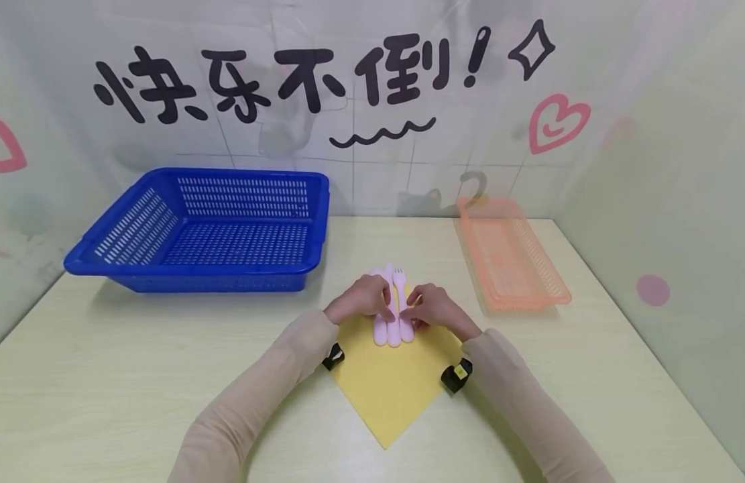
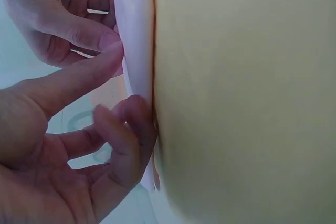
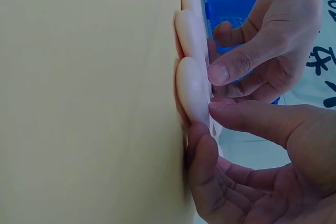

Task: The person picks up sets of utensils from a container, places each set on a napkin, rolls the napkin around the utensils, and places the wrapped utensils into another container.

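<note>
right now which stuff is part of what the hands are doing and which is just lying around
In use:
- pink cutlery, three pieces side by side
- yellow napkin under them
- left hand and right hand, both holding the cutlery

Lying about:
- blue basket
- orange tray

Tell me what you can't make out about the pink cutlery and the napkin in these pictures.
- Head view: the middles of the pink cutlery are covered by the left hand and right hand.
- Head view: the yellow napkin has its far corner hidden under the hands and cutlery.
- Wrist views: cutlery heads are cut off by the frame; only the handles show.
</note>
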A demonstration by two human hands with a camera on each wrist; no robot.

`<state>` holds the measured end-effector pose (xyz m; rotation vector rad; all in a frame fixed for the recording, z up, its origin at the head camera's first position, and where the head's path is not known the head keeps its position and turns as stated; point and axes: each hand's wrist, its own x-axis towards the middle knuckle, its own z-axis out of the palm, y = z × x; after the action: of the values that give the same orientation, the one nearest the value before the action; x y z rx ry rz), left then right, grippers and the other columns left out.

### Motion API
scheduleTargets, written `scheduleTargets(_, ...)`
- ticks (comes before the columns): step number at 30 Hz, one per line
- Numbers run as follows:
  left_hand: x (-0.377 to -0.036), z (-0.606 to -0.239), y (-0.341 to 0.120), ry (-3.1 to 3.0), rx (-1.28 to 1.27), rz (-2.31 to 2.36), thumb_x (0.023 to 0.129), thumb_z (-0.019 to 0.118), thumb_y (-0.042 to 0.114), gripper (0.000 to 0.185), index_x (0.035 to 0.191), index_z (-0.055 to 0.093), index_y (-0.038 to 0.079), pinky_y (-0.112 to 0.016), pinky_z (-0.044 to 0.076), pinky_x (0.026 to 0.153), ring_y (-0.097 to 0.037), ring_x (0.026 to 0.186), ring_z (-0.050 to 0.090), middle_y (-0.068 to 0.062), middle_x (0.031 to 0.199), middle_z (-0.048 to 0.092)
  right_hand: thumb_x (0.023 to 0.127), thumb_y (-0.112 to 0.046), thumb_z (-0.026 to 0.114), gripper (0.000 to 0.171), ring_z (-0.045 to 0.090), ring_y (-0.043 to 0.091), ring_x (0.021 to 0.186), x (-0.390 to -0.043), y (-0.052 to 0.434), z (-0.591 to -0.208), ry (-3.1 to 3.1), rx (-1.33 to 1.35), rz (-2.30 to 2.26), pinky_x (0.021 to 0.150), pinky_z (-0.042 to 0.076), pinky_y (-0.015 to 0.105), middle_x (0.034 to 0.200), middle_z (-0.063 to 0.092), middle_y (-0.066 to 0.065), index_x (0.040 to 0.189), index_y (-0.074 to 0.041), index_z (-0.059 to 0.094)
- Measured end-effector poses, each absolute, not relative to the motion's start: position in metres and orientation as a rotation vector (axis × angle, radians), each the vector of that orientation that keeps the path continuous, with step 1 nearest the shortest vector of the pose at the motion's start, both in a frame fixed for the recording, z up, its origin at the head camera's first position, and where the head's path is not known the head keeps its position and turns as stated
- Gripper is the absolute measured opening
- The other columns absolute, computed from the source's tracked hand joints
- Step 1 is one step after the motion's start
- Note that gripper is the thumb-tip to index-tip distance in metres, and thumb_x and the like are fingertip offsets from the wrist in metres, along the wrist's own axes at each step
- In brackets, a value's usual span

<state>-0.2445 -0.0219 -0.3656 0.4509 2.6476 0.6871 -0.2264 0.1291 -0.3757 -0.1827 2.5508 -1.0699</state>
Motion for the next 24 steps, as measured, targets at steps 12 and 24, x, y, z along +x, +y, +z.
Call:
scheduleTargets(12,-0.2502,-0.3624,-0.023,2.573,0.479,0.739,0.069,0.076,0.013,0.024,0.072,0.054,0.003,-0.017,0.036,0.04,-0.01,0.045,0.043,-0.003,0.064,0.046,0.079,-0.009,0.065,0.017,0.055,0.01,0.045,-0.2287,0.1284,-0.3715,2.571,-0.178,-1.038,0.048,0.047,0.023,0.058,0.06,0.008,0.086,0.003,0.054)
scheduleTargets(24,-0.2502,-0.3582,-0.0226,2.549,0.517,0.646,0.073,0.073,0.014,0.024,0.074,0.05,0.005,-0.017,0.035,0.042,-0.01,0.048,0.043,-0.002,0.065,0.044,0.079,-0.008,0.065,0.017,0.056,0.011,0.048,-0.229,0.1268,-0.3686,2.621,-0.228,-0.984,0.048,0.046,0.021,0.06,0.061,0.009,0.086,0.004,0.055)
